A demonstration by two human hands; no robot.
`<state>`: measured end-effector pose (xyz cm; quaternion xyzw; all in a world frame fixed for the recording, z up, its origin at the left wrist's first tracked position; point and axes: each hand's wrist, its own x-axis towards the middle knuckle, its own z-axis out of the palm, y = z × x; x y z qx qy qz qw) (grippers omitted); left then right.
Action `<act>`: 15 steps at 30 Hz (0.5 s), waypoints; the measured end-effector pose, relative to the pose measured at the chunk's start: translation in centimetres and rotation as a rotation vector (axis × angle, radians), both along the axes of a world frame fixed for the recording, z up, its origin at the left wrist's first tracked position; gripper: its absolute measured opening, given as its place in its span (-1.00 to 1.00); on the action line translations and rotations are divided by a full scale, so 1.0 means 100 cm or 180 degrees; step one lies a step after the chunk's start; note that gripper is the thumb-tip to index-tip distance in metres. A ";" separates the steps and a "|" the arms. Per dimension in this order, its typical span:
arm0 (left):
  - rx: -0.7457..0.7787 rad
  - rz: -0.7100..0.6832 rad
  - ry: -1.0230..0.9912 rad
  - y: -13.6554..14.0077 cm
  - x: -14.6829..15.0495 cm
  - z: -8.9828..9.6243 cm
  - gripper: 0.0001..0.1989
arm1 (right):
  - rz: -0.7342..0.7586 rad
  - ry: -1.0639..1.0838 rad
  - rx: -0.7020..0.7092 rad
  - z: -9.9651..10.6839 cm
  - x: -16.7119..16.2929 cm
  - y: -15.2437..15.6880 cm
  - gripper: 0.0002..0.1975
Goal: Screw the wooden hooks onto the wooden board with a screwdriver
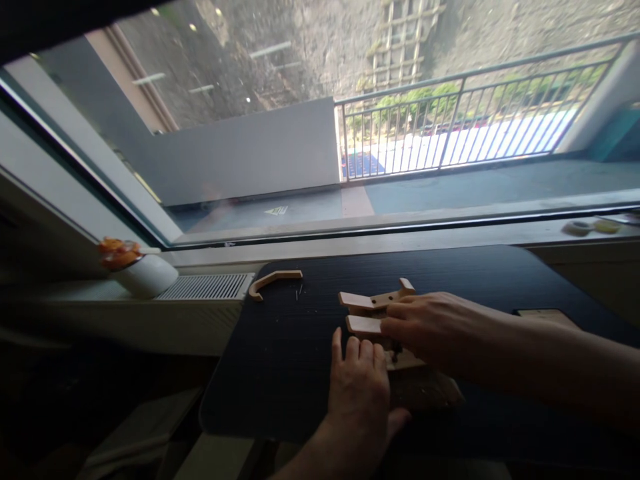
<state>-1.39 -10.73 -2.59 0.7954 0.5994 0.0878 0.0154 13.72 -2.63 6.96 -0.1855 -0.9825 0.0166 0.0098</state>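
Observation:
My right hand (433,327) reaches in from the right, its fingers closed on a pale wooden hook (363,325). Just beyond it lies a similar wooden hook (356,300) with an upturned end and dark holes. Below them, a dim brown wooden board (425,393) rests on the dark table. My left hand (360,383) is bent over the board's left end, index finger stretched forward and thumb to the right; its grip is partly hidden. A separate curved wooden hook (276,275) lies at the table's far left, beside small thin metal screws or nails (299,292).
The dark table (270,373) stands against a window sill. A phone-like flat object (547,319) lies partly behind my right forearm. A white pot (147,275) with orange contents stands at the left by a vent grille (207,287). Small round items (577,228) sit on the right sill.

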 end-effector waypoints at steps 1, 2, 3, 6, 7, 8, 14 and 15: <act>0.0013 0.0001 0.0003 0.000 0.000 0.000 -0.22 | -0.0074 -0.0078 0.0074 0.000 -0.001 -0.001 -0.81; 0.0025 0.0001 0.0006 0.000 0.000 0.000 -0.22 | -0.0184 -0.0181 0.0147 0.000 -0.003 -0.002 -0.82; 0.0035 -0.0005 0.0009 0.000 0.000 0.000 -0.23 | -0.0312 -0.0282 0.0229 0.000 -0.004 -0.003 -0.84; 0.0054 -0.0038 0.0015 -0.001 0.000 0.000 -0.24 | -0.0729 -0.0413 0.0499 -0.002 -0.007 -0.005 -0.91; 0.0062 -0.0040 0.0019 -0.002 0.000 0.001 -0.24 | -0.0813 -0.0376 0.0577 -0.002 -0.008 -0.006 -0.88; 0.0066 -0.0039 0.0023 -0.002 0.000 0.001 -0.24 | -0.0855 -0.0316 0.0638 -0.002 -0.009 -0.006 -0.83; 0.0038 -0.0007 -0.0008 -0.003 0.001 0.003 -0.27 | -0.0904 -0.0331 0.0297 0.012 -0.018 -0.008 -0.79; 0.0029 0.0002 -0.0011 -0.004 0.001 0.003 -0.28 | -0.0767 -0.0335 0.0211 0.014 -0.018 -0.009 -0.85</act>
